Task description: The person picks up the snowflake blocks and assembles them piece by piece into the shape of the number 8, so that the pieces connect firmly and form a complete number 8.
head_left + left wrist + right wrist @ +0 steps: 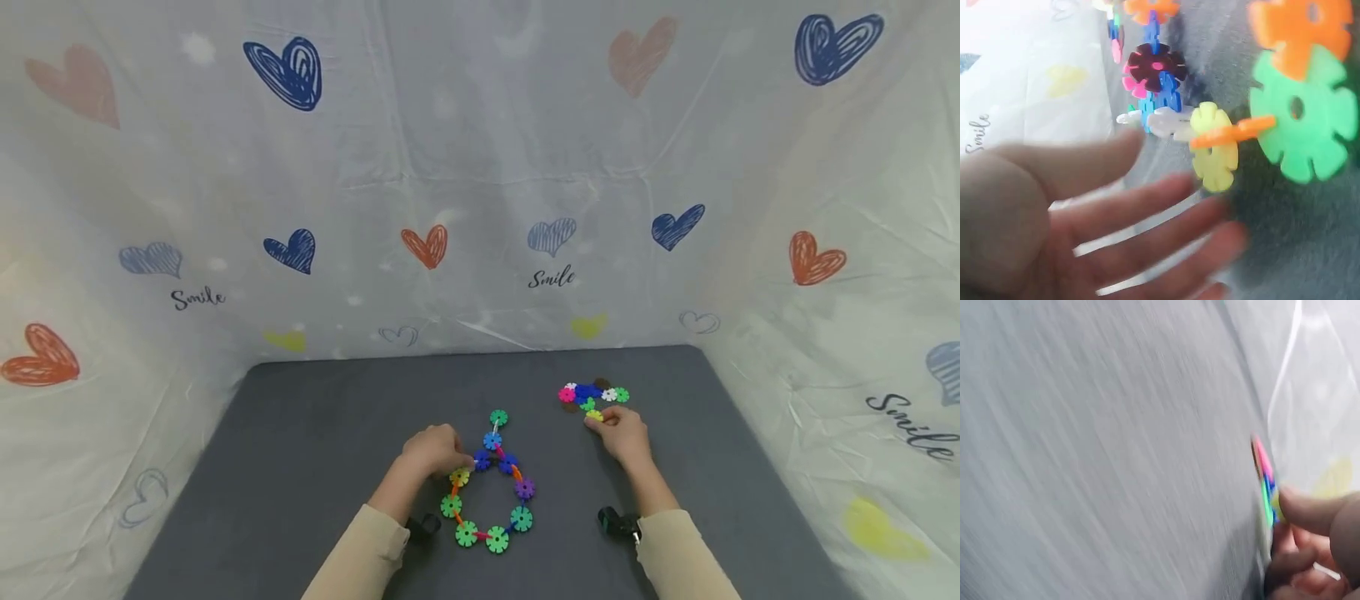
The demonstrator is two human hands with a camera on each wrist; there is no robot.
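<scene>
Notched plastic snowflake discs are joined into a ring [451, 506] with a short stem at its far end. My left hand [435, 451] is at the ring's upper left, beside a yellow disc [1210, 165] and a white disc [1169, 123]. Its thumb and fingers are apart in the left wrist view, with nothing held between them. With thumb and fingers my right hand [622, 432] pinches a yellow snowflake disc [593, 415] at the near edge of a pile of loose discs [588, 392]. The right wrist view is blurred and shows little of that disc.
The grey table [315, 467] lies under everything. Behind and beside it hangs a pale curtain [480, 167] printed with hearts. Dark wrist cameras [618, 523] are worn at both wrists. The loose pile lies right of the ring's stem.
</scene>
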